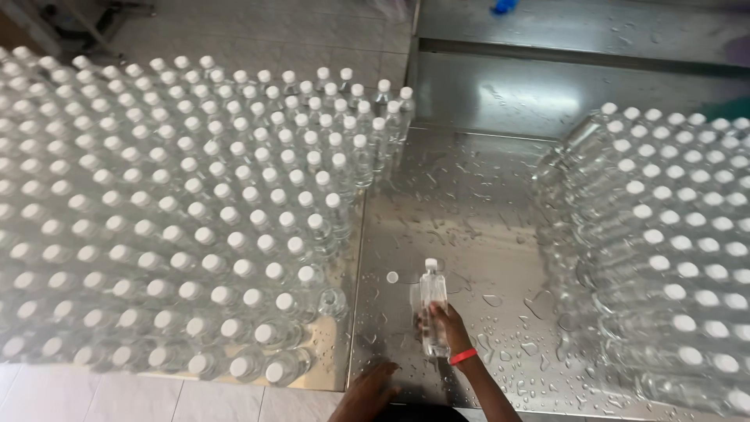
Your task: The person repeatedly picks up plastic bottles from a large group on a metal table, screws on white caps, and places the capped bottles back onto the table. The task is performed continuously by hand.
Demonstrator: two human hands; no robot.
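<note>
We hold 1 clear plastic bottle (433, 301) in our right hand (447, 322), the fingers wrapped around its lower body, so its white cap points away from us above the grip. Our left hand (367, 391) rests flat, with fingers spread and holding nothing, on the wet steel table (469, 195), just below and to the left of the grip. We judge slipping the main risk: water droplets cover the metal all around the grip, and the bottle's smooth wall may be wet too, so it could slide out of the fingers. A loose white cap (392, 277) lies just left of the bottle, and 1 uncapped bottle (332, 301) stands further left at the edge of the large capped block of bottles (156, 211); a careless sweep there could tip it and spill. To the right of the grip, well apart, another packed group (672, 234) leans a little, and a knock might topple its near row. The held bottle looks transparent, slim, filled and capped.
</note>
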